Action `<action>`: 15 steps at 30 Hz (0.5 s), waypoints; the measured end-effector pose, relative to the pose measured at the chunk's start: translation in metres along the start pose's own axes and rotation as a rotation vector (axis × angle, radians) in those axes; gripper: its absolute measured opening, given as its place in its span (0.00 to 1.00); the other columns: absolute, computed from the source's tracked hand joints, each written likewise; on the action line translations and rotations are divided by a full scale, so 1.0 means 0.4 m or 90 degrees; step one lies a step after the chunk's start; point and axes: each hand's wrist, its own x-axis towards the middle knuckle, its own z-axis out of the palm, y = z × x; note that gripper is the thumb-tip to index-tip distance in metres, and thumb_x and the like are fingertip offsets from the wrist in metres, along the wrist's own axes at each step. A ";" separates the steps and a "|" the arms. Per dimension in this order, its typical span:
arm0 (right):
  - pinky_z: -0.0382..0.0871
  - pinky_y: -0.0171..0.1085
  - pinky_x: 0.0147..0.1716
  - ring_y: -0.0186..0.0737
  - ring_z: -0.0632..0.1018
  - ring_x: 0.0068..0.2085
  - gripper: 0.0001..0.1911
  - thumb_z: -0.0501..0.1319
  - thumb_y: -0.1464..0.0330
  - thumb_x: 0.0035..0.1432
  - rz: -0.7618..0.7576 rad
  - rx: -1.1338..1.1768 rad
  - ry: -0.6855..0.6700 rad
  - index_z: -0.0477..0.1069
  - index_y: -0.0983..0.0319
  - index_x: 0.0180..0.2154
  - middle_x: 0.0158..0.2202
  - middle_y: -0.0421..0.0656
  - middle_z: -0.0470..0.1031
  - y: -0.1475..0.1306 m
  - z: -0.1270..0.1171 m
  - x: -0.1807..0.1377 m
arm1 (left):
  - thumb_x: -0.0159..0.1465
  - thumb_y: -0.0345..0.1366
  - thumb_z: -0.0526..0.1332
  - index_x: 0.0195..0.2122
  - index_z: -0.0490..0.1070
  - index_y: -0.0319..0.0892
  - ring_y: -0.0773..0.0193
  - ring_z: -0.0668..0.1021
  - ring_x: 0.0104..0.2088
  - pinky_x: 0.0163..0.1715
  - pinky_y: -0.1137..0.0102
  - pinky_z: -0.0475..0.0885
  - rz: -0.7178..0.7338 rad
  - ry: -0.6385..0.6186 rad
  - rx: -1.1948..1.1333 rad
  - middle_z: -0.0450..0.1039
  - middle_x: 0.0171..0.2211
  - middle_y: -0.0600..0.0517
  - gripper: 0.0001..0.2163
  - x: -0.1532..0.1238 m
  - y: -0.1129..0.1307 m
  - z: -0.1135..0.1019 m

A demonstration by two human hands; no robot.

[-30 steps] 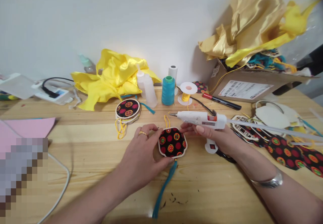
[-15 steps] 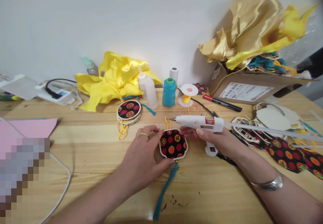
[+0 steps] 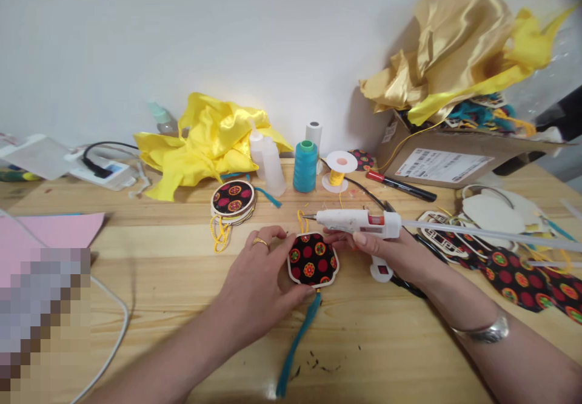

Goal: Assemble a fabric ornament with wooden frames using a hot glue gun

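On the bench (image 3: 386,343), the round-cornered ornament (image 3: 313,260) lay between your hands, yellow loop (image 3: 305,222) pointing away, teal tassel (image 3: 299,343) trailing toward you. Your left hand (image 3: 257,273), part open, spanned its left side, finger and thumb on the rim (image 3: 336,275). Your right hand (image 3: 388,251), loosely curled, held the glue gun (image 3: 345,220), nozzle (image 3: 310,216) pointing left, handle (image 3: 380,269) mostly hidden.

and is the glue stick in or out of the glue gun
In: the clear glue stick runs into the back of the white glue gun in the right hand. How deep is hidden.
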 end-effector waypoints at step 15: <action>0.66 0.49 0.54 0.48 0.76 0.50 0.18 0.62 0.58 0.56 0.015 0.006 0.020 0.74 0.59 0.47 0.47 0.46 0.77 -0.001 0.004 0.004 | 0.56 0.50 0.62 0.56 0.66 0.41 0.46 0.65 0.52 0.51 0.51 0.65 -0.012 -0.036 0.006 0.64 0.50 0.41 0.29 0.001 0.004 -0.008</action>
